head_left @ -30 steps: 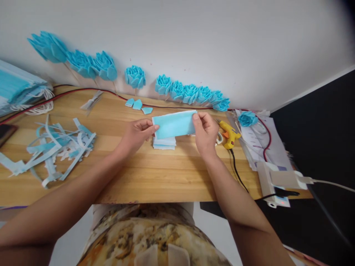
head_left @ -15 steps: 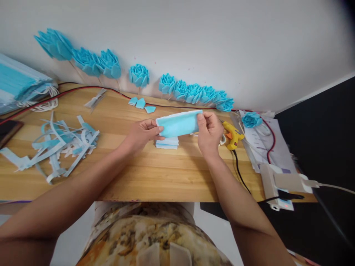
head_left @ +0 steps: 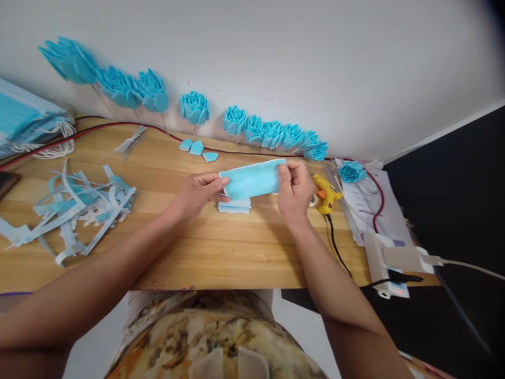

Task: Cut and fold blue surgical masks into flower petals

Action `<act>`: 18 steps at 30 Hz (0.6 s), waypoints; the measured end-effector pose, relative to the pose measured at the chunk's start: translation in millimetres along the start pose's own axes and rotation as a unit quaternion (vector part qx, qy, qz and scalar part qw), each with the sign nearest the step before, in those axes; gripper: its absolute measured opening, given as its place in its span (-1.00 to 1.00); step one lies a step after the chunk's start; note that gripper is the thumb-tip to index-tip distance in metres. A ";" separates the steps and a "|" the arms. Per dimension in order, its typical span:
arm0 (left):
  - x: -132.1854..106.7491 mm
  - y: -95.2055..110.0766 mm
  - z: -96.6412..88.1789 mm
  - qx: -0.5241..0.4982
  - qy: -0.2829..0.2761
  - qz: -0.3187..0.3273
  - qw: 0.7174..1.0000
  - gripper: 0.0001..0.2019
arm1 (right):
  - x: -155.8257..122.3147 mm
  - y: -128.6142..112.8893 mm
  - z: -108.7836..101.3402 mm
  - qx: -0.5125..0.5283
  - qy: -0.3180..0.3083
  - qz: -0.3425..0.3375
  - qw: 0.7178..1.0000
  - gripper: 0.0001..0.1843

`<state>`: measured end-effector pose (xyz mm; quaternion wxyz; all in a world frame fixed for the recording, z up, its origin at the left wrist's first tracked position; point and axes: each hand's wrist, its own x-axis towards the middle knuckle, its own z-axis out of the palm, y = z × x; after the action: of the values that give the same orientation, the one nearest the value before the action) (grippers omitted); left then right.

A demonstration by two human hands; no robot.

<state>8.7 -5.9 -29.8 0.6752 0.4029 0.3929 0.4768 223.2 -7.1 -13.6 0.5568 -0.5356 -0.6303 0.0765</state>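
A light blue rectangular sheet [head_left: 252, 179] is stretched between my two hands above the wooden table [head_left: 221, 247]. My left hand [head_left: 197, 192] pinches its left end with thumb and fingers. The right end is pinched by my right hand [head_left: 295, 188]. Directly under the sheet lies a small stack of similar blue sheets [head_left: 235, 205] on the table.
A yellow glue gun [head_left: 325, 192] lies right of my right hand, its black cord running to a white power strip [head_left: 384, 263]. Blue paper flowers [head_left: 272, 132] line the wall. Cut blue and white strips [head_left: 74, 205] lie at the left. Face masks [head_left: 23, 118] are stacked far left.
The hands keep the blue sheet pinched at both ends; it has hardly shifted. The view has swayed slightly.
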 end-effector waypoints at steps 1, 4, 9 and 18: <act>-0.4 0.3 0.2 0.006 0.003 -0.003 1.000 -0.65 | 0.6 0.9 -0.5 0.001 -0.002 0.000 1.000 -0.73; -1.3 1.9 1.2 0.014 0.013 -0.006 1.000 -0.64 | 1.6 2.2 -1.3 -0.003 -0.008 -0.001 1.000 -0.72; -0.9 4.6 3.0 0.005 0.007 -0.018 1.000 -0.66 | 1.4 0.6 -1.3 0.002 -0.014 0.003 1.000 -0.73; 0.6 -0.5 1.3 -0.059 0.003 -0.015 0.998 -0.66 | 0.4 -1.4 -0.3 0.020 -0.016 0.007 1.000 -0.76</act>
<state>10.1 -5.7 -29.9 0.7036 0.3551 0.3719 0.4904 222.7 -7.5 -12.3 0.5565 -0.5274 -0.6339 0.1014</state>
